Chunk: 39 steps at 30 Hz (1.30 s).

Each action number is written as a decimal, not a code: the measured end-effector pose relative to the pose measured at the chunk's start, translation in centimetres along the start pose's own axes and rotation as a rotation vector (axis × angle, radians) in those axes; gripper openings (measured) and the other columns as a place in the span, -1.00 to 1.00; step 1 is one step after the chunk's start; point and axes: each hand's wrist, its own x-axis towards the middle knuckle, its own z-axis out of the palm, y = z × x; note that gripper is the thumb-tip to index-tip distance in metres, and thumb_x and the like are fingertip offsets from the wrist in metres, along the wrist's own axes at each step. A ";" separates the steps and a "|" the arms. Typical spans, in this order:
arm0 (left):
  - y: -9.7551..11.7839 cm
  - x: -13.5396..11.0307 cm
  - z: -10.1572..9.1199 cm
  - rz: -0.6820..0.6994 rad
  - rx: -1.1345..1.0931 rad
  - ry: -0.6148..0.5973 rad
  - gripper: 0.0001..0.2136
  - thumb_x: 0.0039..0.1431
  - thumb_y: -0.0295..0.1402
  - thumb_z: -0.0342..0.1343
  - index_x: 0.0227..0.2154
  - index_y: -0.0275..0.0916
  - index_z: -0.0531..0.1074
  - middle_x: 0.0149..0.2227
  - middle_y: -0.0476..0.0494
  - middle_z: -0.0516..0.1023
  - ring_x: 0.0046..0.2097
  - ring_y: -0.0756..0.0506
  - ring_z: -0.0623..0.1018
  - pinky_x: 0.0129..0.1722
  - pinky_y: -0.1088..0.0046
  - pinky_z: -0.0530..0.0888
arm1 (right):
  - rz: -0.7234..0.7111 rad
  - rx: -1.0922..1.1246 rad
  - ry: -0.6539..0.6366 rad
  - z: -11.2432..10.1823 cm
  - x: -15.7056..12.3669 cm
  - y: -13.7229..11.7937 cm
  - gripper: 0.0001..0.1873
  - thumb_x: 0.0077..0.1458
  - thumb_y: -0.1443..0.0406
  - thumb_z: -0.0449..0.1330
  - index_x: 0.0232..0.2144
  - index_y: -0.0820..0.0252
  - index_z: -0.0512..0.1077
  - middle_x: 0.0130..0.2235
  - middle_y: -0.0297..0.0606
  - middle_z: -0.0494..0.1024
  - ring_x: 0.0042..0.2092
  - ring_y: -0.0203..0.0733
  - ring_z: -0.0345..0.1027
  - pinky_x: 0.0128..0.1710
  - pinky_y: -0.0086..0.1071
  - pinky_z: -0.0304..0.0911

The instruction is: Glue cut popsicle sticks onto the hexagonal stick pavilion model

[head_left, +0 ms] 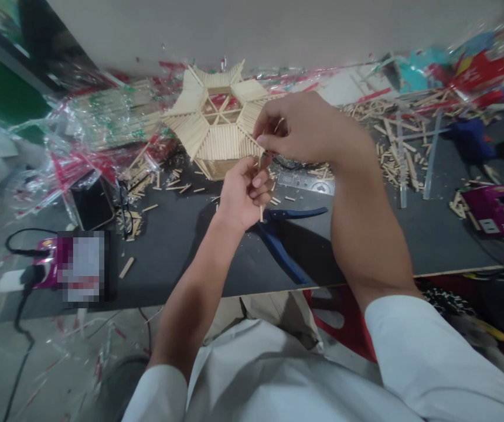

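A star-shaped model roof built of thin wooden sticks (225, 142) stands on the dark table, with an open lattice at its centre. At its near right corner, my left hand (245, 190) is closed around a thin wooden stick (261, 213), whose lower end pokes out below the fingers. Just above, my right hand (298, 129) pinches with thumb and forefinger near the stick's upper end and the roof's edge. What sits between those fingertips is too small to make out. Blue-handled pliers (282, 249) lie below my hands.
A metal ruler (307, 183) lies right of the model. Stick offcuts (392, 152) and plastic wrapping litter the back. Glue sticks (432, 155) and a blue glue gun (472, 140) are at right. Purple power strips (498, 208), a phone (91, 202) and a blurred screen (85, 266) flank the table (181, 264).
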 end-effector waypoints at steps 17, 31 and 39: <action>-0.3 0.1 -0.4 0.037 -0.021 -0.065 -0.67 0.49 -0.38 -0.15 -0.40 -0.27 0.39 -0.69 0.17 0.06 -0.71 0.13 0.05 -0.74 0.64 -0.03 | 0.019 -0.061 -0.019 -1.0 -1.0 0.0 -0.85 0.25 0.38 0.29 -0.11 0.25 0.55 -0.20 -0.20 0.64 -0.15 -0.16 0.48 -0.07 -0.26 0.35; -0.1 -3.7 -5.9 0.217 0.481 0.092 -0.76 0.23 -0.32 0.15 -0.06 -0.14 0.36 -0.66 0.22 0.15 -0.66 0.08 0.01 -0.65 0.60 -0.13 | 0.203 -0.092 -0.121 4.4 -13.1 -1.2 -0.34 0.32 0.06 0.20 0.33 0.28 0.30 0.20 0.18 0.45 0.19 0.31 0.40 0.12 0.09 0.40; -1.7 -4.3 -6.2 0.292 0.614 0.013 -0.50 0.17 -0.26 0.19 0.19 -0.13 0.36 -0.65 0.22 0.16 -0.62 0.07 0.04 -0.61 0.61 -0.07 | 0.177 -0.249 -0.128 9.9 -18.7 0.4 0.21 0.10 -0.18 0.34 0.46 0.50 0.01 0.40 0.42 0.13 0.46 0.51 -0.06 0.40 0.29 0.02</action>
